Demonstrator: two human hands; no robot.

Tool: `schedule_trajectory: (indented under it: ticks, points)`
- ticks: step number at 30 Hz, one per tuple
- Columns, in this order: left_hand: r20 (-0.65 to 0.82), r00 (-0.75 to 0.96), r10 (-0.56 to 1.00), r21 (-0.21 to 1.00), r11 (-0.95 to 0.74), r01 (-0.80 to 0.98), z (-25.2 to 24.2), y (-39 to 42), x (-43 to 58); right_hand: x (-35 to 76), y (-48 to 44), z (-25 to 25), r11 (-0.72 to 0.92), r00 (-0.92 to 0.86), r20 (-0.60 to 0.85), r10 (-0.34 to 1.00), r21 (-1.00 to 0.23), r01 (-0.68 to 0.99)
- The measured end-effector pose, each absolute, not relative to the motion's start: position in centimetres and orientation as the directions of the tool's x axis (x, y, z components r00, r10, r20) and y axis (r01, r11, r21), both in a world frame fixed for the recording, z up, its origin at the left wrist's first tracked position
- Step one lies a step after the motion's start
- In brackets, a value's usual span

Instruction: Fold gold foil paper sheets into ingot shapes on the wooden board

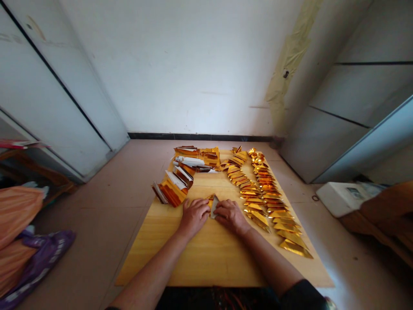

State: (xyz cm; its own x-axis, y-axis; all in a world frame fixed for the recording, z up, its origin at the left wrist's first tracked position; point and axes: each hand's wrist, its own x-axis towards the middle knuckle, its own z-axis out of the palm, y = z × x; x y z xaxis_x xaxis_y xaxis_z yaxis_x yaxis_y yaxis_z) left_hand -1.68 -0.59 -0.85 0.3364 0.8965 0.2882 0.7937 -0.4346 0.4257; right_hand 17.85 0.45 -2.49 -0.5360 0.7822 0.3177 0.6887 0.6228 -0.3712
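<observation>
A small piece of gold foil paper (214, 207) lies on the wooden board (206, 258), partly folded to a point at its far end, with its pale grey back showing. My left hand (194, 215) grips its left side, fingers curled together. On the opposite side, my right hand (232, 216) holds the paper with bent fingers pressed on it. The fingers hide much of its edges. To the right, two overlapping rows of folded gold foil pieces (253, 193) run toward me. Bundles of loose gold and white paper sheets (174, 187) lie at the back left.
A white wall (193, 73) stands beyond the board. Pale cabinets (351, 99) rise on both sides. On the left are an orange bag (19, 211) and a purple bag (41, 262); a white box (337, 198) is at right on the tiled floor (97, 215).
</observation>
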Motion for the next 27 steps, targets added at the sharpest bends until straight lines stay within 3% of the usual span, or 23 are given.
schedule_trajectory:
  ticks: [6, 14, 27]
  points:
    - [0.273, 0.375, 0.886, 0.416, -0.46, 0.784, -1.1, -0.4, -2.2, 17.6, 1.1, -2.7, 0.691, -0.573, 0.386, 0.723, -0.385, 0.612]
    - [0.225, 0.403, 0.887, 0.421, -0.462, 0.781, -0.6, -0.4, -2.5, 17.5, 1.3, -1.0, 0.712, -0.671, 0.318, 0.67, -0.531, 0.459]
    - [0.202, 0.273, 0.941, 0.495, -0.339, 0.8, -0.8, -0.5, -1.5, 16.3, 1.2, -2.0, 0.618, -0.527, 0.333, 0.782, -0.528, 0.582]
